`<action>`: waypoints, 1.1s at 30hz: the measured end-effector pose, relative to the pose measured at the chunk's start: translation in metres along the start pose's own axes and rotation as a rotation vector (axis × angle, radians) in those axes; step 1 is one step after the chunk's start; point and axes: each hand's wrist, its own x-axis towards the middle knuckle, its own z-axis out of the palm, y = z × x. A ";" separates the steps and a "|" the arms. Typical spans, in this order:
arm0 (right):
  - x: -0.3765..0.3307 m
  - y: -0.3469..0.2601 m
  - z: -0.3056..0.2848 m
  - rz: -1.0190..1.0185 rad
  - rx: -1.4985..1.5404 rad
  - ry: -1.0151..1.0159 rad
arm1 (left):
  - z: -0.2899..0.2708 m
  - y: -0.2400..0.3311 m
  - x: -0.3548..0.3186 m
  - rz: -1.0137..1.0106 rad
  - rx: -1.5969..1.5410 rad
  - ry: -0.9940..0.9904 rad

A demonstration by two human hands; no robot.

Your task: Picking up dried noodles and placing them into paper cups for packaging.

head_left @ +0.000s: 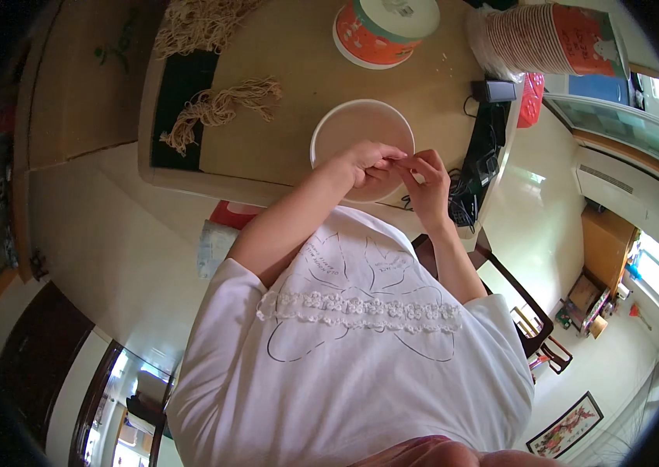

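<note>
- My left hand (366, 161) and right hand (425, 180) meet over the round white bowl (337, 124) on the tan desk (290, 70).
- Both grips pinch something too small to identify; I'd keep it over the bowl.

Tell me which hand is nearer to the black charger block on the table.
Right. The right hand is at the white bowl's right rim, on the side toward the black charger block. The left hand is over the bowl, farther left of it.

Table: open in the middle, crowded at the edges

Bare table (283, 70) between white bowl (361, 128) at near edge and orange tub (380, 31) at far edge. Rope bundles (220, 109) block left side, cup stack (547, 35) and black cables (481, 159) block right edge.
</note>
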 end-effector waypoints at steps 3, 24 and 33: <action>-0.003 0.006 0.001 -0.005 0.021 0.014 | -0.009 -0.005 0.009 0.020 -0.051 -0.034; 0.005 0.000 -0.009 0.082 -0.002 0.059 | -0.003 -0.009 -0.007 0.276 -0.102 -0.001; 0.008 0.012 -0.008 0.123 0.076 0.076 | 0.006 -0.014 -0.007 0.433 0.037 0.031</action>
